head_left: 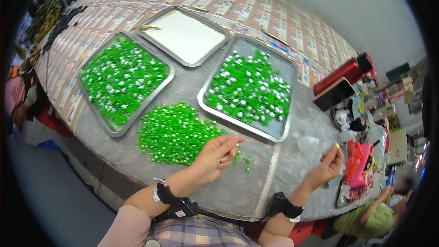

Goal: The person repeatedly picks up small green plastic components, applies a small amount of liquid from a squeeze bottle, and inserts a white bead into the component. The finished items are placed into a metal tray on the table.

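Observation:
My left hand (215, 159) is closed in a pinch at the right edge of a loose pile of small green pieces with white beads (176, 132). Whatever its fingertips hold, if anything, is too small to name. A few stray green bits lie just beyond those fingers. Off to the right, my right hand (326, 167) is raised over the table, fingers curled and pinched, with a tiny pale yellowish speck at the tips that I cannot identify. A small translucent bottle (307, 143) lies near it. Both wrists wear black straps.
Two metal trays, left (120, 132) and right (286, 130), hold green pieces with white balls. A tray (185, 36) with a white surface sits behind. At right are a red flask (336, 76), a phone (334, 93), a pink holder (361, 167) and another person (370, 215).

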### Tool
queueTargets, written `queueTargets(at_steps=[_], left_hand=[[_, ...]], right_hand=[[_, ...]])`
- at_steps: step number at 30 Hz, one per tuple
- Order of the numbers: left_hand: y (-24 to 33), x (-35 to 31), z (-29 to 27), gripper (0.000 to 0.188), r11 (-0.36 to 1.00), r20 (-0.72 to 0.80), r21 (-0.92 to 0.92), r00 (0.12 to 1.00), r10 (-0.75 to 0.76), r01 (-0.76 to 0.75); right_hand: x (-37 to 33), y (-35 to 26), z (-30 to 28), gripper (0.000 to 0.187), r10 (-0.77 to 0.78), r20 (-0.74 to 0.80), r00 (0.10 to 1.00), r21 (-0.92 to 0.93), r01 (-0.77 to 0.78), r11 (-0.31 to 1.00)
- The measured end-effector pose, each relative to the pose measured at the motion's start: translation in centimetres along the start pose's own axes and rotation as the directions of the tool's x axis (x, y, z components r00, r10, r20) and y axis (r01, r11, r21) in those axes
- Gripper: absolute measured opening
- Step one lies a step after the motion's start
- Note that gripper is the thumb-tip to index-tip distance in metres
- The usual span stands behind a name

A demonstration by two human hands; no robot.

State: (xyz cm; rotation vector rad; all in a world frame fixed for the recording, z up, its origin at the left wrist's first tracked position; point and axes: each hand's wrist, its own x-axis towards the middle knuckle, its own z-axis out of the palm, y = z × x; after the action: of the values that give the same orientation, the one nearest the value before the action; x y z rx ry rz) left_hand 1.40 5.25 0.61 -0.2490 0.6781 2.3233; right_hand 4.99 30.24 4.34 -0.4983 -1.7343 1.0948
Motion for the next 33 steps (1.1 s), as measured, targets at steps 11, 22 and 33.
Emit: queueTargets(at_steps=[11, 22, 33], left_hand=[[0.6, 1.8, -0.6, 0.043, 0.931, 0.124, -0.366, 0.991, 0.052, -0.003], [-1.9, 1.2, 0.0, 0.058, 0.984, 0.342, 0.169, 0.939, -0.016, -0.045], [-2.8, 1.3, -0.5, 0.072, 0.908, 0.292, 0.375, 0.953, 0.077, -0.188]], right_hand=[[1.8, 2.9, -2.9, 0.026, -0.135, 0.068, 0.989, -0.209, 0.146, 0.967], [-7.1, -7.0, 3.8, 0.012, -0.266, 0.796, 0.544, 0.064, 0.362, 0.93], [-9.1, -5.8, 5.3, 0.018, -0.212, 0.903, 0.375, 0.07, 0.356, 0.932]])
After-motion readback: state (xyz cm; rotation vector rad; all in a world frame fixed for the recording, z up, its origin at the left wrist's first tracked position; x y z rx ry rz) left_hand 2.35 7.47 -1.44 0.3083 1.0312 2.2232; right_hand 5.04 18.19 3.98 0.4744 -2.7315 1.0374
